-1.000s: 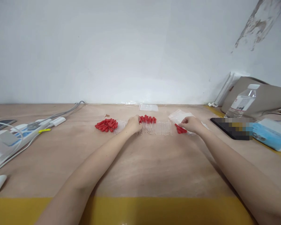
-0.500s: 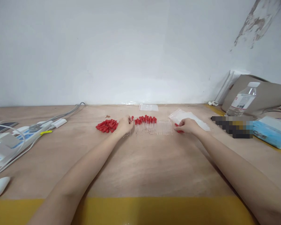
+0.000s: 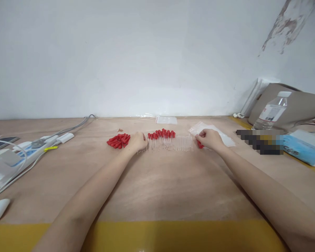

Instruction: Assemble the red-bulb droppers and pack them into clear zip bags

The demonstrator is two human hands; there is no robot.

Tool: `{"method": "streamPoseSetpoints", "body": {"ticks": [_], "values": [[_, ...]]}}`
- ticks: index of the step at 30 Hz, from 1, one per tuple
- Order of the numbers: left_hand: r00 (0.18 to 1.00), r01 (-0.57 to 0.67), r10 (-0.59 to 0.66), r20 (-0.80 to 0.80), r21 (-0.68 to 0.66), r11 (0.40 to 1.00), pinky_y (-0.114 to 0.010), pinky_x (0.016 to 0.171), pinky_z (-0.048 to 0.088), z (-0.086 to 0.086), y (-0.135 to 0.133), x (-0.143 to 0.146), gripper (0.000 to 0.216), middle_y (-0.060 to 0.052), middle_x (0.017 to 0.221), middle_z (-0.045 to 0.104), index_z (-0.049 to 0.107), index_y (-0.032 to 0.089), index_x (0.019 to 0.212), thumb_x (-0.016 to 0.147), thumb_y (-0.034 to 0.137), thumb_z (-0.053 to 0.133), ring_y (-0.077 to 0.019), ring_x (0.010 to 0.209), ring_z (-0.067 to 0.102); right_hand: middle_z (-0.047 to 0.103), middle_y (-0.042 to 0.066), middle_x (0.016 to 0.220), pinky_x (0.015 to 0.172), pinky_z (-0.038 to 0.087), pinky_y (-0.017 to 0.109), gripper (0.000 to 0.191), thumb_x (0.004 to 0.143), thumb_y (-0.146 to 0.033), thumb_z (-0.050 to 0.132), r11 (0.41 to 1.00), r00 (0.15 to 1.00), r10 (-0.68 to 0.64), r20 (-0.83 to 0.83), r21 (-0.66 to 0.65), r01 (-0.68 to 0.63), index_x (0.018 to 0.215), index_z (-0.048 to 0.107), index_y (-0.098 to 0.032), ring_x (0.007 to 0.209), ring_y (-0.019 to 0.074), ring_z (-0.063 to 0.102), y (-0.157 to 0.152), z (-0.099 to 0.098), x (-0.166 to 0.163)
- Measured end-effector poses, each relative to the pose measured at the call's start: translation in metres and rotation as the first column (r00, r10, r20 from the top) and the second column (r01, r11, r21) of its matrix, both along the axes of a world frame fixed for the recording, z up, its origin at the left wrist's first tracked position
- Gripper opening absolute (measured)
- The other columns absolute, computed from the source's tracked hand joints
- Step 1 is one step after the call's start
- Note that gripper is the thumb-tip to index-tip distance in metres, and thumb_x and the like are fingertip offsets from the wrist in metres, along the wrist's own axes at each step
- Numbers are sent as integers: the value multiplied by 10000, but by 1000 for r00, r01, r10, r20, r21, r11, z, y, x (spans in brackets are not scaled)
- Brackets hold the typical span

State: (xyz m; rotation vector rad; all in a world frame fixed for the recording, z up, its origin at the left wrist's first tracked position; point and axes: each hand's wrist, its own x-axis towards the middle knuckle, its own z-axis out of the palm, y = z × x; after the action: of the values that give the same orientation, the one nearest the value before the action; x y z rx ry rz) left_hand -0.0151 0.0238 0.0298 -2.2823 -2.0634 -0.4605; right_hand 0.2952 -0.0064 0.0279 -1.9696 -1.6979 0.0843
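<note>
A row of slim clear tubes lies across the table's middle. Its left part has tubes topped with red rubber bulbs; the right part is bare clear tubes. My left hand is closed at the row's left end, over a few tubes; what its fingertips grip is hidden. At the row's right end, my right hand pinches a red rubber bulb, with more red just below the fingers. A heap of loose red rubber bulbs lies left of my left hand.
Clear plastic bags lie behind my right hand, and a small bag lies by the wall. A power strip with cables occupies the left. On the right stand a water bottle and a tissue pack.
My left hand has shifted slightly left, and the red bulb at its fingertips now shows at the row's left end. My right hand's fingers have lifted a little, with the red bulbs beneath them turned.
</note>
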Motion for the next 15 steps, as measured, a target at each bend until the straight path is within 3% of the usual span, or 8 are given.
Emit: {"method": "streamPoseSetpoints", "body": {"ticks": [4,6,12,15], "values": [[999,-14,13,-48,-9,1000,-323,710,451,-3,-5,13,178,-165,863,621,635,123,739,689,256,527,-281,865,587,636,35,763,645,371,288,208,751,-376,491,960,997,71,-28,275,-60,743,575,-187,705,174,564,-10,-10,-30],[998,-21,20,-62,-13,1000,-340,715,450,-5,-6,19,197,-189,902,611,633,107,770,689,254,528,-301,896,576,632,35,770,695,371,314,188,781,-356,472,927,988,153,-21,350,-136,765,556,-189,714,177,562,-19,-18,-49],[1000,-23,22,-21,-48,999,-301,652,441,7,-2,19,237,-151,745,618,594,113,708,771,296,458,-252,760,604,631,37,731,720,387,345,98,810,-284,483,832,907,415,71,373,-410,796,536,-203,703,190,569,-49,-27,-88],[999,11,-10,34,-11,1000,-269,618,429,18,-11,12,262,-107,756,615,555,121,812,841,289,355,-194,698,592,636,47,775,665,416,304,78,795,-246,517,804,871,490,41,364,-470,843,556,-198,713,182,576,-56,-23,-91]]}}
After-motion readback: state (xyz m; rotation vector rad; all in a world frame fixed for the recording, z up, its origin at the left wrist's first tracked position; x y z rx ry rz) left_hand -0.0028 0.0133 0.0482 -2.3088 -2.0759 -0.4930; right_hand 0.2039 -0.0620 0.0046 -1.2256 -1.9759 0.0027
